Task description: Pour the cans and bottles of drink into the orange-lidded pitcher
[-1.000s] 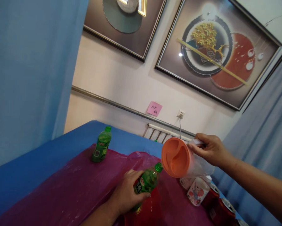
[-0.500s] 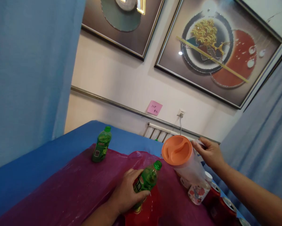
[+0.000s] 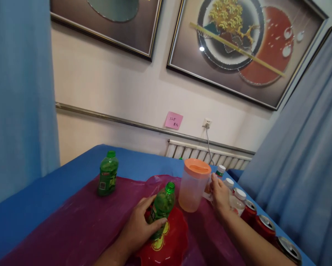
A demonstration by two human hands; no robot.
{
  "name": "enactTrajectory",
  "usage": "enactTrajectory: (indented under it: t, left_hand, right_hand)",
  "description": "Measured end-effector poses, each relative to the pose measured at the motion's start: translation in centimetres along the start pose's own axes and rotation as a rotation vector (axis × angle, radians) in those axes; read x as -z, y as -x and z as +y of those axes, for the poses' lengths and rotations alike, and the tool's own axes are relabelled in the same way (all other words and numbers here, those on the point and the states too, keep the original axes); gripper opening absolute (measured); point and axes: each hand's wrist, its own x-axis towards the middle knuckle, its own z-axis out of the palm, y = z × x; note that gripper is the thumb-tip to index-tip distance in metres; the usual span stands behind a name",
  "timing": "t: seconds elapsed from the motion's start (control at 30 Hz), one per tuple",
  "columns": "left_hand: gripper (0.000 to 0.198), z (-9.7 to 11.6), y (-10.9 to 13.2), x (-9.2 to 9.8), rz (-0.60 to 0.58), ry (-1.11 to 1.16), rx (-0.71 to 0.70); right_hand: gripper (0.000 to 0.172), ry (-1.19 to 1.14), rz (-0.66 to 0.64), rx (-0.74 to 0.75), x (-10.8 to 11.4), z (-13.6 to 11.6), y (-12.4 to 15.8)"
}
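Observation:
My left hand (image 3: 139, 227) is wrapped round a green bottle (image 3: 161, 207) with a green cap, tilted over a red plastic bowl (image 3: 168, 245). A clear pitcher (image 3: 192, 190) with an orange lid stands upright on the purple sheet (image 3: 79, 225), just right of the bottle. Behind it my right hand (image 3: 219, 195) grips its handle, which is mostly hidden. A second green bottle (image 3: 107, 178) stands alone at the far left of the purple sheet.
The table has a blue cover (image 3: 24, 218). White-capped small bottles (image 3: 235, 197) and red cans (image 3: 261, 226) line the right edge. Blue curtains (image 3: 307, 147) hang on both sides. A radiator (image 3: 199, 155) and framed pictures are on the back wall.
My right hand has swung the pitcher from tilted in the air down to upright on the purple sheet. The camera has tipped down and turned. My left hand keeps hold of the green bottle.

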Motion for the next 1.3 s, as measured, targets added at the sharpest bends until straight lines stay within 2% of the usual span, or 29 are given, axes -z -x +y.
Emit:
enactTrajectory:
  t: [0.17,0.33,0.47,0.53,0.6,0.63,0.7,0.8,0.87,0.97,1.03,1.17,1.3]
  left_hand:
    - [0.057,0.3,-0.1,0.1,-0.019,-0.017,0.006]
    - [0.051,0.8,-0.2,0.1,-0.052,0.0,0.013]
    - [0.051,0.2,-0.2,0.0,-0.052,-0.013,0.026]
    - [0.055,-0.4,-0.2,-0.1,-0.031,-0.035,0.021]
    - [0.058,-0.9,-0.2,-0.2,-0.03,-0.055,-0.001]
    - [0.058,-1.0,-0.2,-0.2,-0.037,-0.058,-0.022]
    - [0.057,-1.0,-0.1,-0.1,-0.058,-0.052,-0.075]
    - [0.06,-0.7,0.1,0.0,-0.067,-0.037,-0.145]
    - [0.062,-0.7,0.2,0.1,-0.071,-0.04,-0.178]
    - [0.066,-1.5,0.3,0.2,-0.07,-0.051,-0.212]
    - [0.069,-2.4,0.3,0.2,-0.051,-0.061,-0.198]
    - [0.073,-3.5,0.1,0.3,-0.013,-0.042,-0.165]
    - [0.076,-2.4,0.0,0.5,-0.045,0.095,-0.157]
  right_hand:
    - [0.054,-0.087,-0.071,-0.036,0.1,0.9,1.5]
    - [0.053,-0.116,-0.079,-0.044,1.1,1.7,2.2]
    - [0.042,-0.1,0.008,-0.037,2.6,1.6,2.7]
    - [0.044,-0.129,0.105,0.003,3.6,1.2,3.9]
    - [0.048,-0.152,0.118,0.092,4.3,0.8,6.2]
    - [0.047,-0.135,0.049,0.148,4.5,0.6,7.6]
    - [0.049,-0.013,-0.181,0.28,4.4,0.4,10.6]
    - [0.074,0.093,-0.473,0.49,2.7,0.1,13.9]
    - [0.089,0.073,-0.548,0.522,1.0,-0.6,14.8]
    - [0.092,0.05,-0.663,0.394,-1.1,-2.4,14.4]
    - [0.088,0.033,-0.709,0.327,-2.0,-3.6,13.7]
    - [0.073,0.005,-0.682,0.305,-2.9,-4.8,13.0]
    - [0.062,-0.051,-0.609,0.318,-2.8,-5.3,12.8]
